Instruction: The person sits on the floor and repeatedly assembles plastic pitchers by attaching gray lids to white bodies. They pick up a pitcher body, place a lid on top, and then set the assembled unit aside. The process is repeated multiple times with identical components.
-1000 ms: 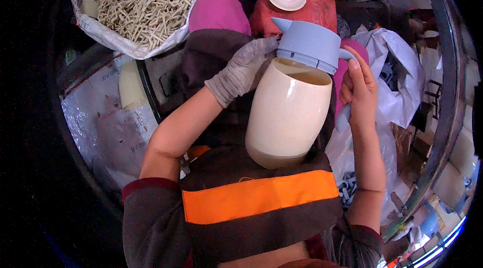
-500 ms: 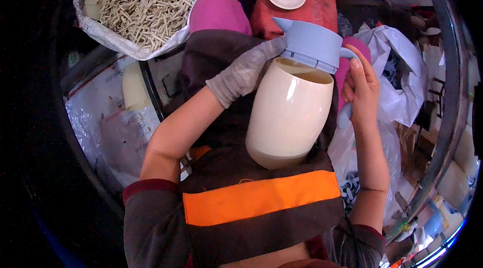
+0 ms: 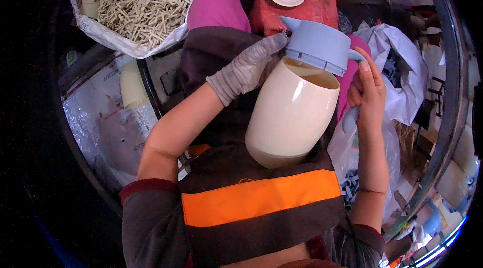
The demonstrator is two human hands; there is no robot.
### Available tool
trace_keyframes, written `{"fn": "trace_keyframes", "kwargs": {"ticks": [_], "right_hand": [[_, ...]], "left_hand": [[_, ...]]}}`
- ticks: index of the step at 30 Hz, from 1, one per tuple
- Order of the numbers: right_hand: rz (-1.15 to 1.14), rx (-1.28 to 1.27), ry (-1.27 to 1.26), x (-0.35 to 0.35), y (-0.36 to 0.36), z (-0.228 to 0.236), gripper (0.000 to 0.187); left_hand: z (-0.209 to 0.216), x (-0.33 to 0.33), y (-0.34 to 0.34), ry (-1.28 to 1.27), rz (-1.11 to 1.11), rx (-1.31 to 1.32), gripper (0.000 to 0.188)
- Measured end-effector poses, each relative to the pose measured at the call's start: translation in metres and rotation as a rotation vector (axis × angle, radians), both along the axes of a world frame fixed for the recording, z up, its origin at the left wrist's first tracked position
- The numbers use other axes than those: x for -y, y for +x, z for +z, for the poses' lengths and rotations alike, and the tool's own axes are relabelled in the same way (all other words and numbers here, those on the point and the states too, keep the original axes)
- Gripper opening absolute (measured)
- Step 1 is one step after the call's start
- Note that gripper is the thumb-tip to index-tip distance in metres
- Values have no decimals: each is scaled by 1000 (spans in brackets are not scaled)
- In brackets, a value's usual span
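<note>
My jug (image 3: pixel 292 117) and blue top (image 3: pixel 320 45) tipped right, still apart at the near edge. My right hand (image 3: pixel 370 89) grips the handle (image 3: pixel 350 118); I can't tell if my left hand (image 3: pixel 246 66) grips.

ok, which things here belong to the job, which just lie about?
In use:
- cream jug body, gloved left hand beside
- blue-grey spouted top, in right hand

Seemingly lying about:
- cream ring on red bundle
- sack of small cream pieces
- crumpled white bag

Around the cream jug body (image 3: pixel 292 117), a hand could pass at 9 or 4 o'clock, while the grey-blue collar (image 3: pixel 319 46) blocks 1 o'clock, the gloved left hand (image 3: pixel 244 70) 10 and the bare right hand (image 3: pixel 370 92) 2.
</note>
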State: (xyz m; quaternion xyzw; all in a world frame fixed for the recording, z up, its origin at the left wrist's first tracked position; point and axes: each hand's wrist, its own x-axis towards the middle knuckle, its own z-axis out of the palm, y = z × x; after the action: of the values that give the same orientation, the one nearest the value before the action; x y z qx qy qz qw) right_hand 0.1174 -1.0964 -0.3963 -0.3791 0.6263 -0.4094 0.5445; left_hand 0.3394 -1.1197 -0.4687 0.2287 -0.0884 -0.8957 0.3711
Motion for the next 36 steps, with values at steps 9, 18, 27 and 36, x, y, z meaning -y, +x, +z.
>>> {"fn": "trace_keyframes", "kwargs": {"ticks": [9,18,27,36], "right_hand": [[24,-75,-4,-3,-8,-4,37],[45,-174,-155,-16,-7,-19,31],[11,-140,-192,-33,-11,-37,29],[64,-208,-162,-30,-15,-49,29]], "left_hand": [[-1,-1,-3,-5,-55,7,49],[12,-1,-8,-92,-136,132,53],[37,-1,-6,-500,-279,490,61],[17,-2,-11,-556,-277,517,66]]}}
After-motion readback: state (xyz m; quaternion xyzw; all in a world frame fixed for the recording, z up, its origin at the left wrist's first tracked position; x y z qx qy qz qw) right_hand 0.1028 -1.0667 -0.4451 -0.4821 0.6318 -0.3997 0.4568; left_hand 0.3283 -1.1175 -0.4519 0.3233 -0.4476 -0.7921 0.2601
